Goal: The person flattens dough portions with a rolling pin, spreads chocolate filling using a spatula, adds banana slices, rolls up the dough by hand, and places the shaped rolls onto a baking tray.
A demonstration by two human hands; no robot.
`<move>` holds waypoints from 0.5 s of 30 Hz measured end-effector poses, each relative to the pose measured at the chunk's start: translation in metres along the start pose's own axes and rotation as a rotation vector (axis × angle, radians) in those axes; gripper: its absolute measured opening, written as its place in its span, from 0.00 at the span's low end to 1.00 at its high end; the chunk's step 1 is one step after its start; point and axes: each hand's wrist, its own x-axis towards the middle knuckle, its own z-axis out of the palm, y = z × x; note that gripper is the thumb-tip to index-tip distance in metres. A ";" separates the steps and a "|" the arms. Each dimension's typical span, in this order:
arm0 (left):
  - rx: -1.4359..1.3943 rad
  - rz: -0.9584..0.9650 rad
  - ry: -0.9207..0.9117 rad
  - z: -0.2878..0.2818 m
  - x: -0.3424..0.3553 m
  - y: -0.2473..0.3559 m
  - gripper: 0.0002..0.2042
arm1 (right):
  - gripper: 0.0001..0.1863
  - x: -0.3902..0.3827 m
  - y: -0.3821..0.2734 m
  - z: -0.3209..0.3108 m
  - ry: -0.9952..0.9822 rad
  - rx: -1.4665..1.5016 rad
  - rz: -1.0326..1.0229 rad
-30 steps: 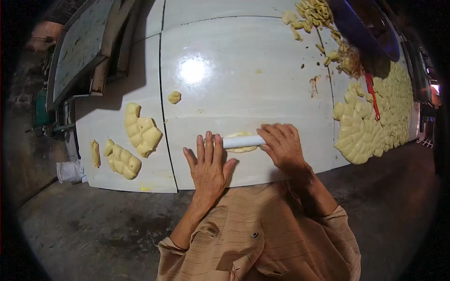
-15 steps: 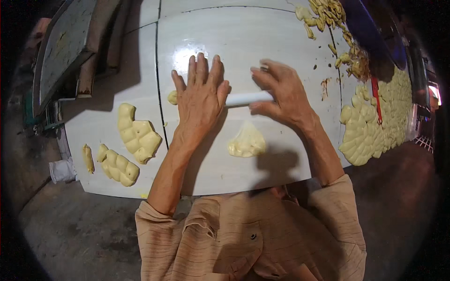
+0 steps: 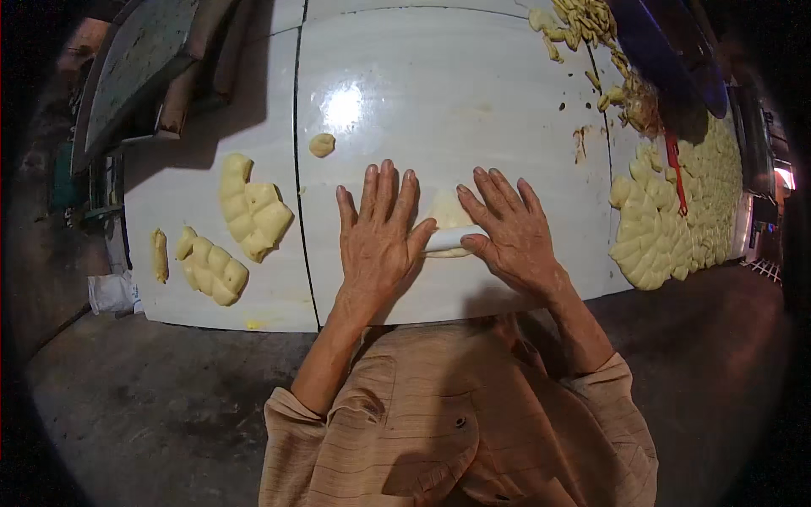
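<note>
Both palms lie flat on a white rolling pin (image 3: 450,240), whose ends are hidden under them. My left hand (image 3: 378,235) has its fingers stretched forward and spread, the thumb along the pin. On the other end rests my right hand (image 3: 517,237), its fingers likewise spread and not wrapped round the pin. Beneath the pin is a thin, pale yellow piece of dough (image 3: 445,205), showing beyond it and as a narrow strip on its near side. A small lump of dough (image 3: 322,144) sits on the white table (image 3: 405,101) beyond my left hand.
Two dough slabs made of joined pieces (image 3: 253,207) (image 3: 211,266) and a short dough stick (image 3: 159,255) lie at left. A broad mass of dough pieces (image 3: 667,220) with a red tool (image 3: 676,173) covers the right side. Metal trays (image 3: 139,76) stand at far left; yellow strips (image 3: 587,21) lie far right.
The rolling pin has moved toward me onto the dough, with both hands on it. My right hand has come down flat and closer to the left. The small lump is now uncovered.
</note>
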 end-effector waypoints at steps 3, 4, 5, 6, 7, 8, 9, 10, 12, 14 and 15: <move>-0.018 -0.036 -0.047 0.001 -0.022 0.008 0.32 | 0.33 -0.022 -0.011 0.006 -0.047 0.066 0.045; -0.064 -0.012 -0.062 0.002 -0.034 0.010 0.32 | 0.32 -0.033 -0.015 0.008 -0.077 0.073 0.054; -0.101 -0.026 -0.067 0.005 -0.048 0.012 0.32 | 0.30 -0.044 -0.023 0.010 -0.039 0.077 0.051; -0.100 -0.015 -0.057 0.004 -0.061 0.018 0.32 | 0.30 -0.056 -0.031 0.011 -0.032 0.074 0.050; -0.086 -0.020 -0.107 0.001 -0.070 0.021 0.32 | 0.31 -0.066 -0.038 0.013 0.003 0.113 0.063; -0.073 -0.030 -0.159 -0.003 -0.079 0.026 0.32 | 0.33 -0.074 -0.043 0.015 0.034 0.152 0.073; -0.124 -0.045 -0.167 -0.002 -0.087 0.028 0.34 | 0.33 -0.077 -0.042 0.017 0.038 0.152 0.069; -0.121 -0.047 -0.163 -0.004 -0.092 0.031 0.34 | 0.34 -0.081 -0.038 0.019 0.063 0.151 0.045; -0.044 -0.019 -0.127 -0.010 -0.092 0.033 0.36 | 0.35 -0.074 -0.037 0.015 0.090 0.154 0.020; -0.070 -0.043 -0.128 -0.015 -0.083 0.034 0.36 | 0.36 -0.060 -0.034 0.007 0.124 0.230 0.000; -0.023 -0.043 -0.117 -0.015 -0.074 0.032 0.37 | 0.35 -0.054 -0.030 0.014 0.166 0.222 -0.014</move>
